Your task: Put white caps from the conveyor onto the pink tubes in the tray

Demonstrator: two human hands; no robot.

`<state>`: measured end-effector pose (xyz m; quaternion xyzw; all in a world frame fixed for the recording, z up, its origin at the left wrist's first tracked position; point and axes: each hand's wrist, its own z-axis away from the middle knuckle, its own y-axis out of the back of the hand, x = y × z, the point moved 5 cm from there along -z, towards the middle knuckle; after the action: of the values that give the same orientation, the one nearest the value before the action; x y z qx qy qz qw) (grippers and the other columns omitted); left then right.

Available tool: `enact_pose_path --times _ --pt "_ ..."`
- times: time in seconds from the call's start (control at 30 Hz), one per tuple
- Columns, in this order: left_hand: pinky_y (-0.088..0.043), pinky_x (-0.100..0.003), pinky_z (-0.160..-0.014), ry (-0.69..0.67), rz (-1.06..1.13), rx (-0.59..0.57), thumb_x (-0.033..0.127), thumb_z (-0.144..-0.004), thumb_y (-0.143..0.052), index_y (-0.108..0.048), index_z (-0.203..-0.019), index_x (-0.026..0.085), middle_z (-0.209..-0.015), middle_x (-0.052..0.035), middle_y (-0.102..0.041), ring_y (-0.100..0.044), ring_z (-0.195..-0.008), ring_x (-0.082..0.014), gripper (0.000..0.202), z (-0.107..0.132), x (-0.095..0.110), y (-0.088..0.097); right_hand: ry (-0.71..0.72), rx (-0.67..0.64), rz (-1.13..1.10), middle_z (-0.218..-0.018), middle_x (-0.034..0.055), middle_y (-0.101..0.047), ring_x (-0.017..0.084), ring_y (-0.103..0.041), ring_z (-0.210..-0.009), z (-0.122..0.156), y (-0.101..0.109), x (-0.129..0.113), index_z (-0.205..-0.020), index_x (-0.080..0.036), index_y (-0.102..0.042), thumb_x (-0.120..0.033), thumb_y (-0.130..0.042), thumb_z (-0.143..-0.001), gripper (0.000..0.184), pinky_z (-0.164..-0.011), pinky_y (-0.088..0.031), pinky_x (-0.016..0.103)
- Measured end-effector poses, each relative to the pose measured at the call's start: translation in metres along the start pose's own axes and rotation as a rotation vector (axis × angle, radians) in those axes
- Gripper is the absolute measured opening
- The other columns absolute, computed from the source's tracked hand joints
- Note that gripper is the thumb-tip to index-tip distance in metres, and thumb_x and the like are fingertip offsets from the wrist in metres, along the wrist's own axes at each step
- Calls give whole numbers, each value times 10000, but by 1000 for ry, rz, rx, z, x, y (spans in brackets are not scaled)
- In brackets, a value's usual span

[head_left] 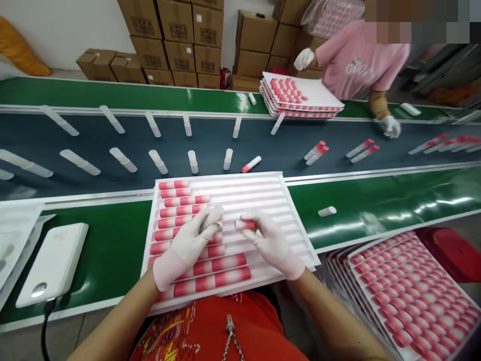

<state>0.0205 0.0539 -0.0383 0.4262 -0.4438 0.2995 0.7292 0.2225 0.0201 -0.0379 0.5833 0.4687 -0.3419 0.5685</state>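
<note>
A white ribbed tray (296,230) lies in front of me, its left part lined with rows of short red-and-white tubes (221,263). Over its middle, my gloved right hand (271,241) pinches a red-and-white tube (245,224) between thumb and fingers, the pale end facing left. My left hand (190,242), gloved too, is closed at the fingertips above the filled rows. Something whitish seems to be in its pinch, but fingers and glare hide what it is. A small gap separates the two hands.
On the dark conveyor (210,138) stand several white tubes (193,162) and red-tipped tubes (316,153). A white power bank (54,263) with a cable lies left, a white cap (327,211) right. Filled trays (409,296) are stacked lower right. A co-worker (353,65) stands opposite.
</note>
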Motion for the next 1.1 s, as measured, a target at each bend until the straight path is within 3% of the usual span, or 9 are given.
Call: enact_pose_path --times 0.2,0.33,0.5,0.67,0.77,0.87,0.9,1.0,1.1 --pt "-463 -286 -730 -111 -39 -108 464 -982 -442 -570 -1266 279 -961 -1 -642 -561 -728 -167 361 -4 27 -19 -20 49 -170 -1230 68 -635 153 -636 -863 -32 21 -37 -1313 -293 -626 -228 -552 -934 391 -655 -553 279" --pt "-417 -291 -633 -79 -149 -57 429 -954 -457 -606 -1047 254 -825 6 -612 -517 -639 -171 248 -14 32 -18 -6 43 -192 -1150 53 -667 171 -626 -944 -42 23 -41 -1353 -297 -618 -202 -590 -873 491 -695 -556 277" --pt "-420 -303 -611 -131 -129 -26 489 -927 -484 -508 -849 236 -762 -4 -591 -552 -651 -189 266 -25 34 -25 -238 17 -432 -912 10 -681 89 -538 -579 -45 5 -28 -1204 -242 -706 -182 -674 -750 460 -513 -487 237" --pt "-500 -336 -690 -186 -25 25 452 -905 -510 -531 -915 230 -872 -52 -665 -631 -795 -231 223 -32 22 -41 -157 172 -264 -900 10 -668 158 -636 -770 -37 -5 -37 -961 -242 -750 -181 -722 -734 237 -700 -558 285" --pt "-533 -364 -776 -264 30 8 406 -899 -506 -555 -974 221 -952 -83 -685 -654 -883 -246 205 -38 20 -45 -97 24 -145 -932 15 -676 175 -658 -829 -49 0 -32 -1017 -241 -755 -216 -742 -741 277 -747 -567 293" --pt "-528 -390 -852 -197 4 21 390 -895 -512 -569 -1000 216 -965 -74 -691 -663 -923 -255 211 -59 26 -39 -79 -62 28 -1123 44 -677 154 -678 -841 -92 38 -6 -1343 -247 -609 -268 -591 -897 447 -713 -575 278" --pt "-523 -392 -868 -156 -1 53 379 -889 -519 -571 -999 215 -967 -66 -693 -665 -935 -256 204 -70 30 -36 -80 22 165 -1210 58 -653 146 -676 -876 -111 61 6 -1414 -248 -541 -229 -509 -942 473 -746 -573 279" --pt "-505 -356 -898 -113 10 156 302 -863 -539 -585 -992 220 -1007 -34 -696 -656 -997 -240 160 -113 52 -36 -128 127 489 -1280 89 -630 196 -617 -1118 -166 116 42 -1271 -209 -652 -88 -569 -887 411 -978 -508 330" --pt "-503 -309 -884 -104 -24 214 231 -849 -565 -599 -988 239 -966 2 -690 -652 -978 -209 143 -161 74 -52 -233 125 549 -1216 98 -649 231 -621 -1106 -200 146 75 -1141 -172 -680 -187 -671 -898 243 -967 -523 407"
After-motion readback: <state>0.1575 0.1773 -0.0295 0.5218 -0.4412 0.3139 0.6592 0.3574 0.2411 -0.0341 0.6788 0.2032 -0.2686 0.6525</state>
